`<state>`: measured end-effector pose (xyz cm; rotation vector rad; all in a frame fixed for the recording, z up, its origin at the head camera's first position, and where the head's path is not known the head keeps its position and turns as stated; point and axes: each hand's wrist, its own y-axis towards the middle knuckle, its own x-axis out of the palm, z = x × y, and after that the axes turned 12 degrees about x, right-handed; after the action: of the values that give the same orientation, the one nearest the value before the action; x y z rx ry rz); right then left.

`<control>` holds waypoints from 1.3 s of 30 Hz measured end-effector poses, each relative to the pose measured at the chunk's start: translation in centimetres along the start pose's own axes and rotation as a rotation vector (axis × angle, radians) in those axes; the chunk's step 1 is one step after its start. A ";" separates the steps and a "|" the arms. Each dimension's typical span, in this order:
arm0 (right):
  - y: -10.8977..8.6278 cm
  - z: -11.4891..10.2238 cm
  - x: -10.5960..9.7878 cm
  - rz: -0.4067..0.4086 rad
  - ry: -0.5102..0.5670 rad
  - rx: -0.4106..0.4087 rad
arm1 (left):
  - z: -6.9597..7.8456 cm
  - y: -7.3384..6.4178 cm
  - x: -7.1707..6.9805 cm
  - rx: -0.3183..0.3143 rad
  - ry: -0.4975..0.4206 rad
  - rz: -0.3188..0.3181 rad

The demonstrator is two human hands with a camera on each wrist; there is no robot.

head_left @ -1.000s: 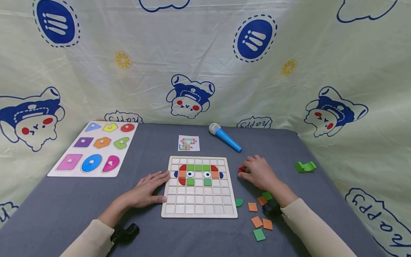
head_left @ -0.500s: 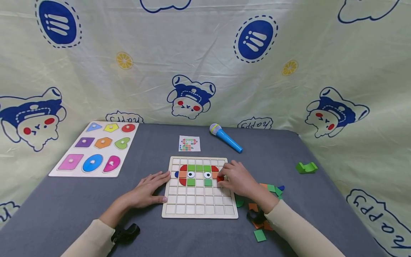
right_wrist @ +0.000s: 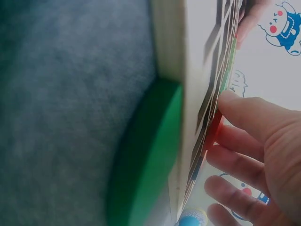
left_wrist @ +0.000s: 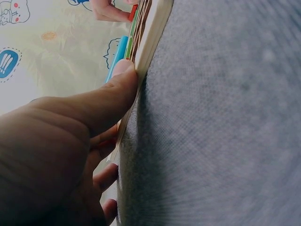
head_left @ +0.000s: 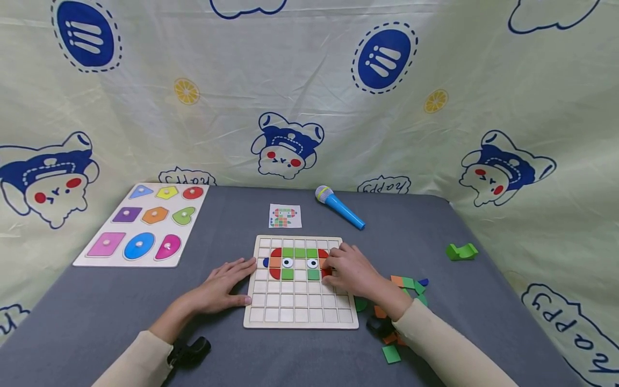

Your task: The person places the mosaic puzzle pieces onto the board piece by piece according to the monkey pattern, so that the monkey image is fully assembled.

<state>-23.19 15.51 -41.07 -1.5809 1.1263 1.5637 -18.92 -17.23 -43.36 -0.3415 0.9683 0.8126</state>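
Observation:
A wooden grid board lies on the grey table, with red, green, orange, blue and eye-patterned tiles set in its upper rows. My left hand rests along the board's left edge, fingers straight, thumb at the rim; the left wrist view shows the thumb against the wooden side. Over the right part of the grid, my right hand pinches a red tile with a curved side between thumb and fingers, low at a cell below the orange tile. The hand hides part of the board's right columns.
Loose green, orange and blue tiles lie right of the board, partly under the right forearm. Behind stand a small pattern card and a blue toy microphone. A shape puzzle lies left, a green block far right.
My right hand has moved left from the table beside the board onto the grid, carrying the red tile, then slightly further left. The left hand has stayed at the board's edge.

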 end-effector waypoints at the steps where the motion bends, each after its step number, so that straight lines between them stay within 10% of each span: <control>1: 0.0 0.0 0.0 0.000 -0.005 -0.002 | 0.0 0.0 0.0 0.001 0.000 -0.001; 24: -0.7 1.1 -1.1 0.027 0.046 0.087 | 0.0 0.0 0.0 -0.007 -0.001 -0.004; 39: -5.0 5.7 -3.1 0.071 0.030 0.138 | 0.1 -0.1 -0.1 0.006 -0.007 -0.002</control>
<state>-21.02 23.10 -39.16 -1.4921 1.2912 1.4780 -18.85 -17.30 -43.25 -0.3342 0.9632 0.8086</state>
